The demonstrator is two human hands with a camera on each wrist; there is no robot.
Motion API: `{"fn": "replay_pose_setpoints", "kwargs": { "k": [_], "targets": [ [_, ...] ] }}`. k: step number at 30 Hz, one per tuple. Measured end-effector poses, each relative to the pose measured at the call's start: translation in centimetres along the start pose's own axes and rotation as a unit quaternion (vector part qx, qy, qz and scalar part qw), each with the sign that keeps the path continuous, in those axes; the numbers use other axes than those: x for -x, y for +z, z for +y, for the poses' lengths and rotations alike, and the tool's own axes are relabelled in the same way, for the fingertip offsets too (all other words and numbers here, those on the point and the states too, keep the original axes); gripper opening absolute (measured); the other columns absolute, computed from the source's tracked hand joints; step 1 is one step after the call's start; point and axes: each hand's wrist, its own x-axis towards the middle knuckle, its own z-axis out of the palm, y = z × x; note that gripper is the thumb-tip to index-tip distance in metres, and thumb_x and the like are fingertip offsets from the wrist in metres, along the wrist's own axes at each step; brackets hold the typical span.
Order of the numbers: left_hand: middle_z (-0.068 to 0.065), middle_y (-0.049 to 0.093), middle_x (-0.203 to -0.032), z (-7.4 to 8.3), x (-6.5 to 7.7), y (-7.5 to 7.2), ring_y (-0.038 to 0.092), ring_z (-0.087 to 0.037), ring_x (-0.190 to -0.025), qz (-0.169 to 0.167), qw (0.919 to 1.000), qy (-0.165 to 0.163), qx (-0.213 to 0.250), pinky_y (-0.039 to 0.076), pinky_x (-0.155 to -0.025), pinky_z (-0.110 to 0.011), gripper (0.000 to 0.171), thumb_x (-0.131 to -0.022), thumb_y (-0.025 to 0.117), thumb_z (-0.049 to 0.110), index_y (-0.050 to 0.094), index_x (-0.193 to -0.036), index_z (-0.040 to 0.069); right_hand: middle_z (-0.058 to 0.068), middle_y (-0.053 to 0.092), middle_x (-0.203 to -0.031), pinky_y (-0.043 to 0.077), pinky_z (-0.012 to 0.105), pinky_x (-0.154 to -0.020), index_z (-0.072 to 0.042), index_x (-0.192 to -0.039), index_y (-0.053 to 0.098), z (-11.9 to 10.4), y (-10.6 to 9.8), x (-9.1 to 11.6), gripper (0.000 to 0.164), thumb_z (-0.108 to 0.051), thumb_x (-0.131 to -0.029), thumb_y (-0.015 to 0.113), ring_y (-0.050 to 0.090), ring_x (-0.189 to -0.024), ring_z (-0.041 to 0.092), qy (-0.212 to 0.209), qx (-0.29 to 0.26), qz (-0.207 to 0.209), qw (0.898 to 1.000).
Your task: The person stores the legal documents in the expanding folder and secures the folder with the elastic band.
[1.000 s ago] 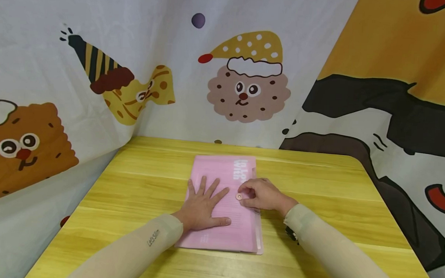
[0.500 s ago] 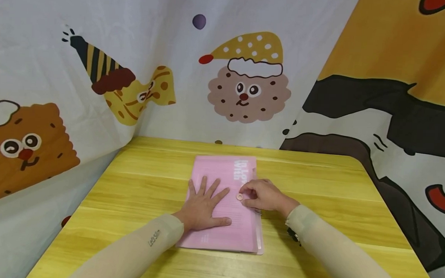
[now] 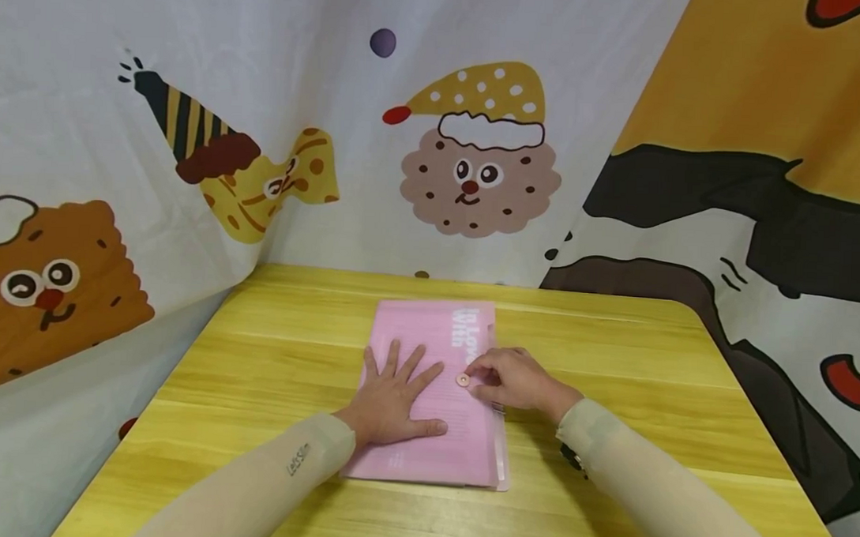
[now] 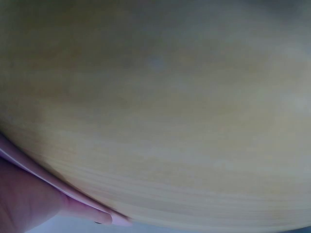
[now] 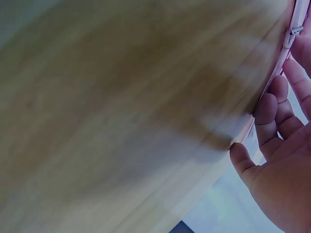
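Observation:
A pink translucent document folder (image 3: 423,466) with white lettering lies flat on the wooden table. My left hand (image 3: 390,401) rests on it, palm down and fingers spread. A small round button (image 3: 462,380) with a metal centre sits near the folder's right side. My right hand (image 3: 514,380) has its thumb and index finger curled at that button, on either side of its right edge. Seen from the right wrist, the other fingers (image 5: 266,109) bend beside the folder's edge, near a small metal piece (image 5: 296,31). The left wrist view catches only part of my left hand (image 4: 29,204).
Yellow wood-grain table (image 3: 279,318) surrounds the folder. Behind and beside it hangs a white cloth (image 3: 324,43) printed with cartoon biscuits and sweets. A dark watch (image 3: 573,460) shows by the right sleeve.
My right hand has shifted very slightly to the right at the button, and more of the white lettering shows. The left hand and the folder have stayed in place.

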Motion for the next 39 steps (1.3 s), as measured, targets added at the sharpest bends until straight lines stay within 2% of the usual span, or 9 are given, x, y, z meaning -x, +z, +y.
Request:
{"fn": "replay_pose_setpoints", "kwargs": {
  "k": [5,10,13,16,18,29,34,39],
  "targets": [
    [-0.01,0.003,-0.182,0.2,0.0,0.0,0.001,-0.056,-0.163,-0.001,1.0,0.0,-0.002,0.003,-0.116,-0.09,0.105,-0.088,0.033,0.097,0.012,-0.173,0.039,-0.014,0.076,-0.11,0.044,0.056,-0.105,-0.029,-0.123,0.079,0.4,-0.3,0.9,0.027,-0.036,-0.097,0.08,0.064,-0.099,0.008,0.018,-0.009,-0.002,1.0],
    [-0.01,0.003,-0.182,0.3,-0.2,0.0,0.002,-0.056,-0.163,0.003,1.0,0.003,-0.001,0.004,-0.116,-0.09,0.105,-0.088,0.033,0.097,0.013,-0.173,0.038,-0.015,0.078,-0.12,0.041,0.048,-0.101,-0.033,-0.13,0.078,1.2,-0.4,1.8,0.034,-0.035,-0.096,0.08,0.062,-0.101,0.007,0.027,-0.01,-0.001,1.0],
    [-0.01,0.002,-0.182,0.3,-0.3,0.0,0.001,-0.055,-0.163,0.003,1.0,0.002,-0.003,0.004,-0.116,-0.09,0.105,-0.088,0.032,0.097,0.013,-0.173,0.038,-0.017,0.077,-0.108,0.04,0.043,-0.094,-0.033,-0.131,0.078,1.5,-0.7,2.3,0.035,-0.034,-0.096,0.081,0.059,-0.093,0.008,0.021,-0.007,0.002,1.0],
    [-0.009,0.002,-0.182,0.3,-0.3,0.0,0.0,-0.055,-0.163,0.001,1.0,0.001,-0.001,0.003,-0.116,-0.09,0.105,-0.088,0.033,0.097,0.013,-0.173,0.039,-0.02,0.071,-0.093,0.036,0.038,-0.088,-0.032,-0.131,0.078,1.7,-0.8,2.7,0.036,-0.032,-0.095,0.082,0.054,-0.085,0.009,0.018,-0.006,0.003,1.0],
    [-0.009,0.003,-0.182,0.3,-0.3,0.0,0.001,-0.055,-0.163,0.001,1.0,0.001,0.001,0.004,-0.116,-0.09,0.105,-0.087,0.033,0.097,0.014,-0.173,0.039,-0.02,0.067,-0.088,0.034,0.037,-0.086,-0.032,-0.131,0.079,1.8,-0.8,2.8,0.036,-0.032,-0.095,0.082,0.052,-0.083,0.008,0.019,-0.007,0.001,1.0],
    [-0.011,0.006,-0.182,0.3,-0.7,-0.6,0.002,-0.057,-0.162,-0.003,0.9999,0.009,0.013,0.003,-0.116,-0.09,0.104,-0.089,0.037,0.095,0.018,-0.173,0.036,-0.02,0.061,-0.081,0.033,0.036,-0.082,-0.035,-0.13,0.079,2.2,-1.0,2.4,0.037,-0.032,-0.093,0.084,0.052,-0.08,0.007,0.027,-0.01,-0.008,1.0],
    [-0.01,0.003,-0.182,-0.2,-1.5,-0.5,-0.001,-0.056,-0.162,-0.02,0.9996,0.007,0.021,-0.001,-0.116,-0.089,0.105,-0.087,0.035,0.097,0.016,-0.173,0.037,-0.02,0.062,-0.082,0.033,0.036,-0.083,-0.035,-0.13,0.078,2.8,-0.7,1.9,0.037,-0.032,-0.093,0.084,0.055,-0.082,0.01,0.029,-0.02,-0.006,0.999],
    [-0.01,0.002,-0.182,-0.3,-2.3,-0.4,0.0,-0.057,-0.162,-0.039,0.9989,0.002,0.026,0.0,-0.117,-0.089,0.108,-0.085,0.034,0.099,0.017,-0.173,0.038,-0.021,0.062,-0.082,0.033,0.035,-0.082,-0.037,-0.129,0.078,3.5,-0.4,1.5,0.036,-0.034,-0.094,0.083,0.054,-0.082,0.008,0.028,-0.011,-0.006,1.0]
  ]
}}
